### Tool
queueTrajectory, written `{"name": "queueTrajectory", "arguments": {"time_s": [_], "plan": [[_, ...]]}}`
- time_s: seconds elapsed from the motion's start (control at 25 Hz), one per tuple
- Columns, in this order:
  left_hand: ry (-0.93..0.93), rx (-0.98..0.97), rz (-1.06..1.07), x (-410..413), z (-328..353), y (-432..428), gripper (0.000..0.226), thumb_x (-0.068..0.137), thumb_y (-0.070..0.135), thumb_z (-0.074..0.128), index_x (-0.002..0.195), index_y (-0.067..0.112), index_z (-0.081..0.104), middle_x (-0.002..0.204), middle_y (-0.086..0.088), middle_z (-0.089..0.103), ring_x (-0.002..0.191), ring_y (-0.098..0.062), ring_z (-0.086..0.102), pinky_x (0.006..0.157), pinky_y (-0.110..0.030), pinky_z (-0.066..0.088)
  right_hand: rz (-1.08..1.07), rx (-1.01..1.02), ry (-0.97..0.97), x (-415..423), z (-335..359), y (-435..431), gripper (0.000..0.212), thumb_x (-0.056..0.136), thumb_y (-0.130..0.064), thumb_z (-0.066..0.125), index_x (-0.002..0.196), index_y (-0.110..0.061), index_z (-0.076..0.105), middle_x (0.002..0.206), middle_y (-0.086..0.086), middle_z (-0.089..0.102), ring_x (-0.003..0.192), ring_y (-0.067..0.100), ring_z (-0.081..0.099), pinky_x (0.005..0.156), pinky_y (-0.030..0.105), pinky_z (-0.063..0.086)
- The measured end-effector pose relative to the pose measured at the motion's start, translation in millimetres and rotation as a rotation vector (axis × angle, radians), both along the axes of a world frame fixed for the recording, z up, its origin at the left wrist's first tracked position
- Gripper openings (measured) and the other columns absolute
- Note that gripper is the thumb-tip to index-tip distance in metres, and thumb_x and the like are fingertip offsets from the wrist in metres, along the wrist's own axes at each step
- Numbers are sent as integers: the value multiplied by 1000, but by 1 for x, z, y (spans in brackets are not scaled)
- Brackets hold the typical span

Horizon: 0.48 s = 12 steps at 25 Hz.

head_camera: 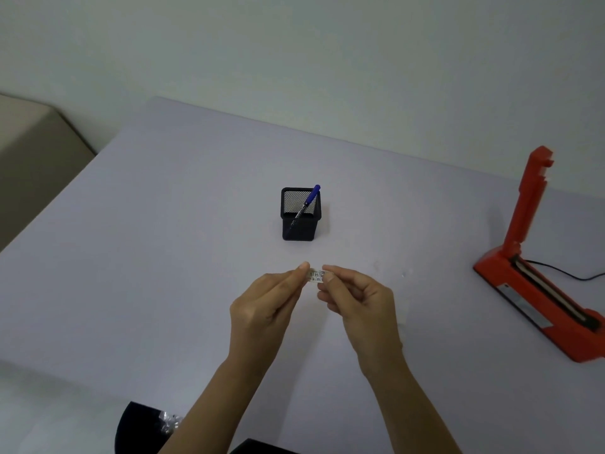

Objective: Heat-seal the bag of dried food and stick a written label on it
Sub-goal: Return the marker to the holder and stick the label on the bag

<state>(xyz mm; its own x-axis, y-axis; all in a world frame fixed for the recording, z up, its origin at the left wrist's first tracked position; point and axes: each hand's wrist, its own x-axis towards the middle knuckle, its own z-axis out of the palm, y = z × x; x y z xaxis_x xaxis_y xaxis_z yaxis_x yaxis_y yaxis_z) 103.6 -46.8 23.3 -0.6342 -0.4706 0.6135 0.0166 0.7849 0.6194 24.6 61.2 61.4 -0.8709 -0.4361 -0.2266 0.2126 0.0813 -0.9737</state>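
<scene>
Surface: pale lilac table (163, 257) fills most of the frame, with a plain whitish wall behind it.
Label: small white label (317, 276) with dark handwriting, held in the air at frame centre, above the table.
Left hand (262, 306): fingertips pinched together on the label's left end.
Right hand (360, 299): fingertips pinched on the label's right end.
Pen holder: black mesh pen holder (300, 213) just above the hands, a blue pen (309, 199) leaning inside it.
Heat sealer: red heat sealer (540, 290) at the right edge, arm raised, cord trailing right.
Bag: cannot tell; something shiny shows at the bottom edge, lower left.
</scene>
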Motion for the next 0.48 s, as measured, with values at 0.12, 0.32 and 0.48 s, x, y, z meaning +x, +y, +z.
{"name": "queueTrajectory", "arguments": {"time_s": [0.12, 0.32, 0.48], "plan": [[26, -47, 27, 3, -3, 0, 26, 89, 17, 56, 106, 1, 68, 88, -9, 74, 82, -10, 61, 77, -9, 47, -3, -15, -11, 3, 1, -1, 17, 85, -11, 62, 84, -26, 70, 71, -8, 74, 67, 11, 70, 66, 19, 57], [29, 178, -3, 4, 2, 2, 19, 86, 15, 61, 101, 10, 71, 91, 2, 73, 85, -5, 65, 77, -11, 50, 3, -27, -3, 5, 0, -2, 15, 85, -12, 62, 88, -25, 69, 71, -6, 74, 69, 10, 70, 66, 17, 55], [-84, 775, -58, 1, 12, 3, 17, 90, 13, 56, 91, 27, 66, 89, 13, 70, 83, -5, 67, 75, -16, 53, 71, -28, 38, 4, -3, -1, 22, 87, -13, 60, 98, -32, 65, 74, -4, 74, 74, 12, 71, 69, 18, 55]]}}
